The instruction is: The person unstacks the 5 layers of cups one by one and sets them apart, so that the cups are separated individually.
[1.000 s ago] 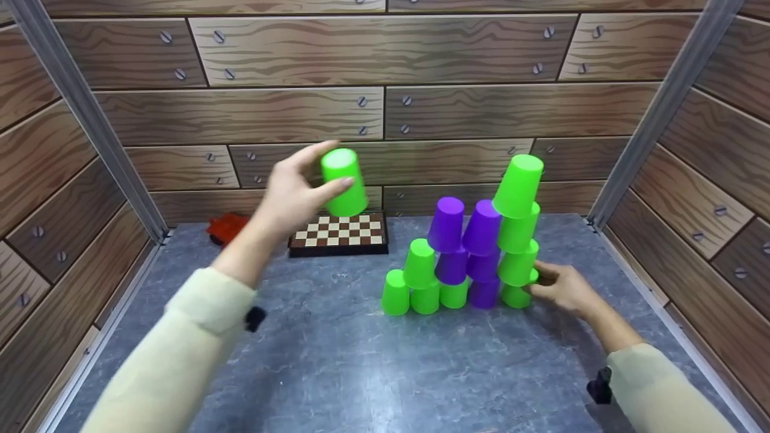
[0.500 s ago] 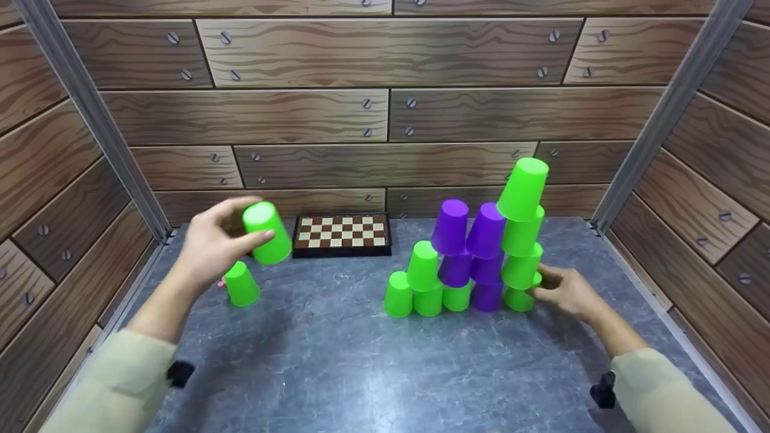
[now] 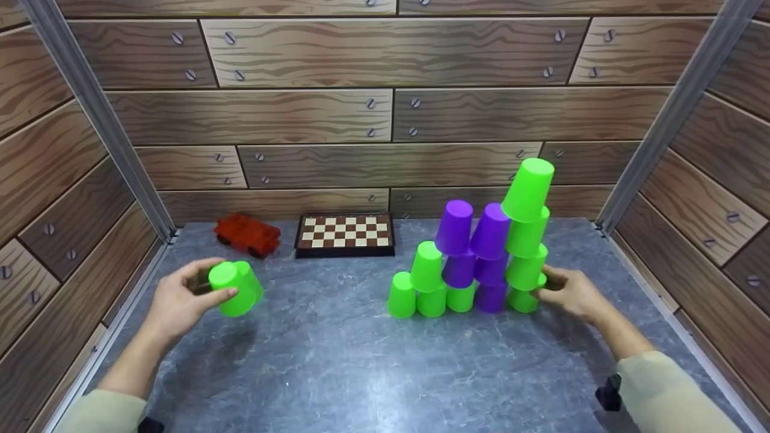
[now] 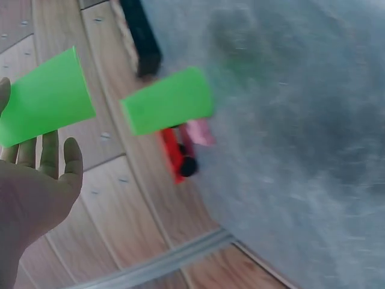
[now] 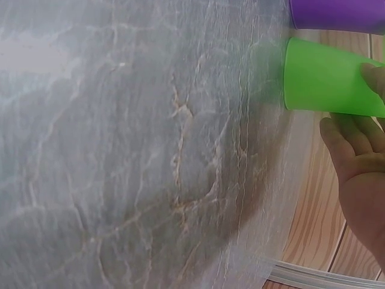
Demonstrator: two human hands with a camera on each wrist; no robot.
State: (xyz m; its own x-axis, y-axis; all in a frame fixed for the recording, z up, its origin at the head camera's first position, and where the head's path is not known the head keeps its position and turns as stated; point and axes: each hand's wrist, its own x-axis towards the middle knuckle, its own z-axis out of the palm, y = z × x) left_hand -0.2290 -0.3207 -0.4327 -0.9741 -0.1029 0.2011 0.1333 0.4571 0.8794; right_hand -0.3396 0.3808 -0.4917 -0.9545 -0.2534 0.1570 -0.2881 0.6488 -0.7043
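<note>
In the head view my left hand (image 3: 178,300) grips an upside-down green cup (image 3: 231,299) by its sides at the left. Another green cup (image 4: 171,99) stands behind it on the table, largely covered in the head view; the left wrist view shows the two cups apart. At the right, my right hand (image 3: 574,294) holds the bottom right green cup (image 5: 331,78) of a stack, thumb on one side and fingers on the other. Above it rise several green cups (image 3: 528,189), the top one tilted. Purple cups (image 3: 455,228) and more green cups (image 3: 402,294) step down leftward.
A red toy car (image 3: 248,233) sits at the back left, beside a checkered game board (image 3: 344,234) near the back wall. A small pink object (image 4: 200,132) lies by the standing cup. Wood-patterned walls enclose the grey table (image 3: 337,373) on three sides.
My left hand has carried its green cup leftward and down from near the middle, to in front of the standing cup. My right hand stays at the stack, which looks the same.
</note>
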